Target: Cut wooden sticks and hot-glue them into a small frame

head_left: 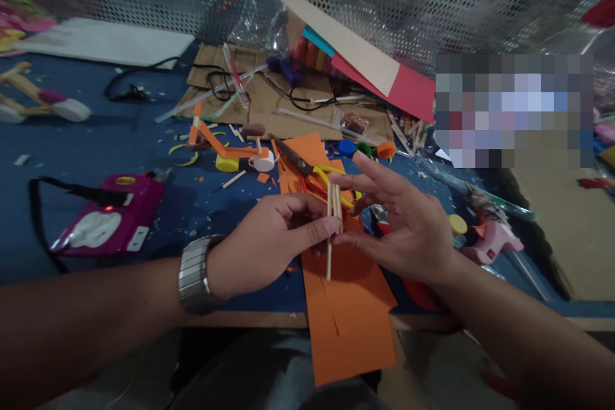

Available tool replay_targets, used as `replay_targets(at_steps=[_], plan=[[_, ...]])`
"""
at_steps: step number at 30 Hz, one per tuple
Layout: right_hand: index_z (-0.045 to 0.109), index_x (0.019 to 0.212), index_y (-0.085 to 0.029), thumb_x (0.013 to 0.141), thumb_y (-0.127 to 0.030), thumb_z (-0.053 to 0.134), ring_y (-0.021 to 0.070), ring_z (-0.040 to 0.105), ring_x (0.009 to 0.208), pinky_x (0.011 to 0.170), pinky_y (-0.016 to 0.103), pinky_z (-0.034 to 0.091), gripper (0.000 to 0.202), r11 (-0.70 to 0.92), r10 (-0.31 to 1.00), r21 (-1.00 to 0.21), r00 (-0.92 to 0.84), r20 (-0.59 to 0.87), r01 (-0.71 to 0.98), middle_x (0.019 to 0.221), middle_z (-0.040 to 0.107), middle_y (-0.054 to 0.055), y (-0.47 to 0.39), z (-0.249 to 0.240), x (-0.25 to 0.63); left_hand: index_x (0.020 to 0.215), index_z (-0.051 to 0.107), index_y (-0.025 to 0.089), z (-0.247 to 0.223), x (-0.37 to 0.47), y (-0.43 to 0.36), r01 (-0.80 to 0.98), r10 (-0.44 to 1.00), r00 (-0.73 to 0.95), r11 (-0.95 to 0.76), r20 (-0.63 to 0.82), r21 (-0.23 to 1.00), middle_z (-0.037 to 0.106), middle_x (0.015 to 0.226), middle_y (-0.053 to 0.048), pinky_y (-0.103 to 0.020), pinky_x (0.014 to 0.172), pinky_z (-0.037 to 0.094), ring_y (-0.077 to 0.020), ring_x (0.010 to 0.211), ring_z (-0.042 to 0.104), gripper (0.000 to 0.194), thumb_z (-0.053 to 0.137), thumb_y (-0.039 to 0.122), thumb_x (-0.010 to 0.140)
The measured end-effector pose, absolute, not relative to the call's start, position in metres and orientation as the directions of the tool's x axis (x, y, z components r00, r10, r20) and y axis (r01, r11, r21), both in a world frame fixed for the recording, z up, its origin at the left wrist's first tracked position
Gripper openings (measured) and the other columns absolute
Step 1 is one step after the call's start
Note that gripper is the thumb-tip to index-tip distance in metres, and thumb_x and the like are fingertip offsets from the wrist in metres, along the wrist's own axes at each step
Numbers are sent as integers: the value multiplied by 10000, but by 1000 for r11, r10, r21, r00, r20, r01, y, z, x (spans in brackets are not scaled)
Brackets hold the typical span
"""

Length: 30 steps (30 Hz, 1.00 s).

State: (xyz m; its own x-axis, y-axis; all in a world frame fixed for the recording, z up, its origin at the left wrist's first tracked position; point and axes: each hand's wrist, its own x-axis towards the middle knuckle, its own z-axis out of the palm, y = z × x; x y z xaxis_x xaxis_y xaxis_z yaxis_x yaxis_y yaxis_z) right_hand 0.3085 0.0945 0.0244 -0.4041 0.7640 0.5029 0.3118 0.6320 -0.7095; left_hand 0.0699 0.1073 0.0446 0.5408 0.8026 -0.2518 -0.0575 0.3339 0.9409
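Several thin, pale wooden sticks (335,202) are standing in my left hand (264,240), whose thumb is pinching them against the fingers; my right hand (408,218) is spreading around them, contact uncertain. They are looking gathered but not yet fixed together. Beneath both hands, orange paper sheets (355,346) are overhanging the near edge of the blue tabletop (182,218), which is offering more room leftward. Just ahead, a dark-tipped, yellow-handled metal tool (303,168) is crowding reach. Beyond my left hand, an orange paper model with bottle-cap wheels (235,151) is sitting, seemingly part-built.
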Motion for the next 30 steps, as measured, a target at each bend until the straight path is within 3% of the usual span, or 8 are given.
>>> replay_targets(at_steps=[4,12,16,22,26,30], plan=[[405,1793,-445,866,-256,1022,385,755,1446,1132,604,696,1129,633,764,-711,-394,511,306,1599,763,89,94,25,308,812,806,183,43,71,108,-77,807,540,328,-238,941,778,778,12,-224,667,558,-113,689,664,290,1035,358,784],[424,1785,-419,879,-225,1003,354,772,1418,955,491,757,1093,646,758,-693,-379,531,321,1537,806,58,94,24,308,876,815,170,43,68,108,-79,804,556,301,-209,950,785,800,8,-224,683,566,-109,699,671,181,948,292,870],[430,1772,-459,893,-245,988,345,776,1408,890,468,755,1062,628,773,-712,-364,520,316,1556,792,33,93,22,308,907,815,171,41,67,107,-67,810,550,284,-202,957,788,825,2,-223,702,572,-117,737,698,155,913,291,909],[475,1744,-480,879,-270,1012,334,793,1308,853,458,743,1039,601,792,-752,-332,513,272,1541,796,19,94,26,306,990,808,162,36,66,105,-66,814,541,289,-209,955,768,846,-4,-239,740,594,-120,752,693,217,883,365,973],[463,1754,-462,886,-253,1008,337,783,1353,826,423,750,1046,583,775,-797,-401,488,158,1539,796,41,96,28,308,1080,750,175,32,67,105,-179,834,511,342,-210,922,789,956,-34,-282,766,656,-155,804,750,372,865,520,1003],[439,1768,-452,893,-264,1006,272,837,1106,868,427,751,1059,561,759,-818,-473,447,127,1524,803,48,96,27,309,1089,681,199,31,68,105,-277,852,480,373,-208,885,749,899,3,-277,664,680,-151,730,744,461,901,586,968]])
